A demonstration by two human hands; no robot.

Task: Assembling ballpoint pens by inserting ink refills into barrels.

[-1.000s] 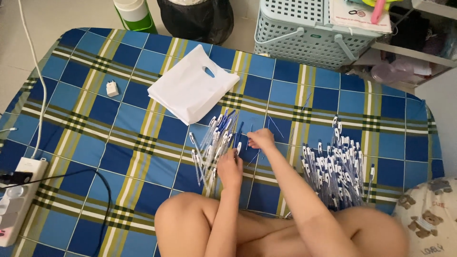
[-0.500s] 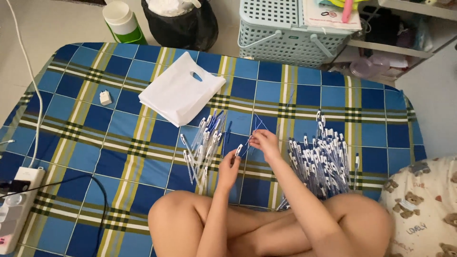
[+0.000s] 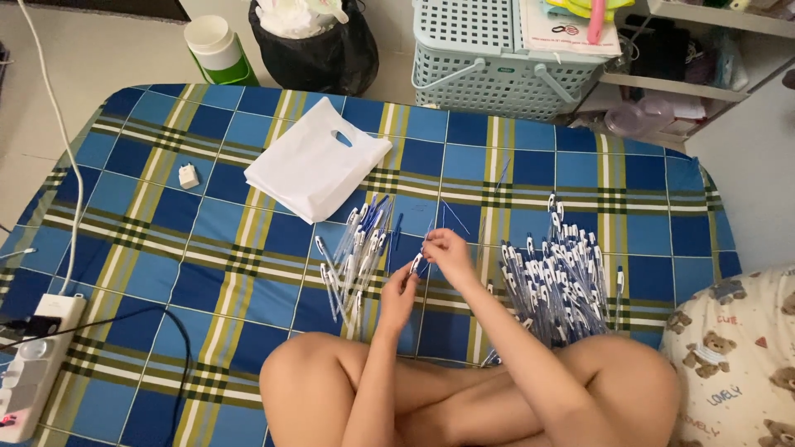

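left hand (image 3: 399,291): yours, fingers pinched narrow on the lower end of a pen (image 3: 416,263); fingertips partly hidden by the pen, exact grip hard to tell.
right hand (image 3: 447,251): yours, fingers curled narrow over the upper end of the same pen; thumb side hidden.
pen: white cap end shows between your two hands, the rest covered by fingers; held just above the blanket (image 3: 207,248), between the two piles.
left pile (image 3: 356,248): loose blue-and-white pens, just left of your hands, fanned out, touching the blanket.
right pile (image 3: 555,277): bigger heap, just right of your hands; its near edge is hidden behind your right arm and knee.
stray refills (image 3: 454,215): thin blue sticks just beyond your hands, very thin, hard to make out.
bag (image 3: 317,168): white plastic, flat, beyond the left pile, up-left of your hands.
plug (image 3: 189,176): small white block, well left of the bag.
power strip (image 3: 33,364): far left of your hands, at the blanket edge, cut off by the frame; black cable runs from it.
basket (image 3: 489,62): pale green, beyond the blanket, well past your hands; top cut off by the frame.
bin (image 3: 310,45): black, left of the basket, top cut off.
cup (image 3: 215,50): white and green, left of the bin.
pillow (image 3: 737,356): bear print, far right of your hands, cut off at the corner.
legs: crossed, nearest the camera, cut off at the bottom.
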